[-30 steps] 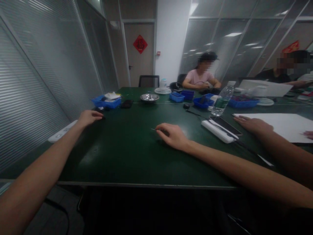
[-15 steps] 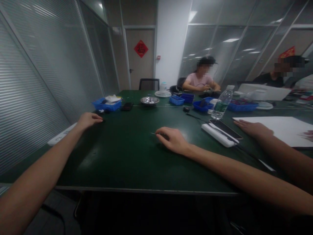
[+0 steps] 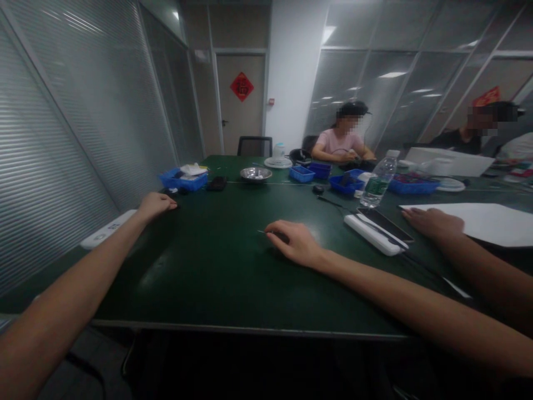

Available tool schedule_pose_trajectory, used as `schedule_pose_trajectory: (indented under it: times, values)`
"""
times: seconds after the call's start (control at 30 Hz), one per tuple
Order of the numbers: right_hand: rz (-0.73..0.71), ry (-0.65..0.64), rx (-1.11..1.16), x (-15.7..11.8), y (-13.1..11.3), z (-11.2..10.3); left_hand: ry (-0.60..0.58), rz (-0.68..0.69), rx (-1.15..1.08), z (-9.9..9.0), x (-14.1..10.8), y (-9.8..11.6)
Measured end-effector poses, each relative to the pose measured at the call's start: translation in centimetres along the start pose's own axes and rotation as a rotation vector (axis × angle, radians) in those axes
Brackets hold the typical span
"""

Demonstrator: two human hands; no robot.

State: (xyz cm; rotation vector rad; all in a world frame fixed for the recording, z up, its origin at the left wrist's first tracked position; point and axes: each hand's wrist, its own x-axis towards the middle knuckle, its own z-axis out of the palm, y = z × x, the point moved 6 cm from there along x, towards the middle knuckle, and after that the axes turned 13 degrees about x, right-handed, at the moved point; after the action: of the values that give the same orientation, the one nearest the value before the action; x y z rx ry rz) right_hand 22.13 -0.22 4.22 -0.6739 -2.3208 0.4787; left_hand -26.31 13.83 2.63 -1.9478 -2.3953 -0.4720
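My left hand (image 3: 157, 205) is at the left of the green table (image 3: 208, 266), its fingers drawn together in a pinch. Whatever is between those fingertips is too small and dark to make out. Small dark items (image 3: 180, 191) lie just beyond it. In the middle of the table, my right hand (image 3: 295, 241) rests low with its fingers closed. A thin, shiny, needle-like piece (image 3: 261, 231) sticks out leftward from its fingertips. The rest of that piece is hidden by the fingers.
Blue trays (image 3: 183, 179), a metal bowl (image 3: 255, 175) and a water bottle (image 3: 379, 179) stand farther back. A white power strip (image 3: 375, 235) and a phone (image 3: 391, 225) lie to the right. Beside them, another person's hand (image 3: 435, 222) rests on white paper (image 3: 495, 219). Two people sit beyond.
The whole view has shifted slightly, so everything appears a little lower. Both hands stay nearly in place, and the thin piece is still in my right fingers.
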Motion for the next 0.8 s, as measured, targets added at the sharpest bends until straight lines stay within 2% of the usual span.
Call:
schedule_pose_trajectory:
  times: [0.1,0.23,0.4,0.53,0.67,0.8]
  values:
    - [-0.006,-0.006,0.002,0.0,0.0,0.0,-0.042,-0.099,-0.046,0.7,0.0,-0.4]
    - [-0.016,-0.010,-0.005,0.1,-0.1,0.1,-0.076,-0.157,-0.157,1.5,0.0,-0.8]
    - [-0.009,-0.031,0.005,0.1,-0.3,0.1,-0.045,-0.195,-0.275,1.8,-0.2,-0.8]
    - [-0.012,-0.027,0.003,0.0,-0.2,0.1,-0.027,-0.195,-0.285,1.7,-0.5,-0.6]
    - [-0.022,-0.026,0.000,0.0,-0.2,0.1,-0.008,-0.151,-0.200,1.0,-1.0,-0.4]
    - [-0.026,-0.035,-0.011,0.0,-0.3,0.1,0.084,0.052,0.065,0.1,-1.6,1.2]
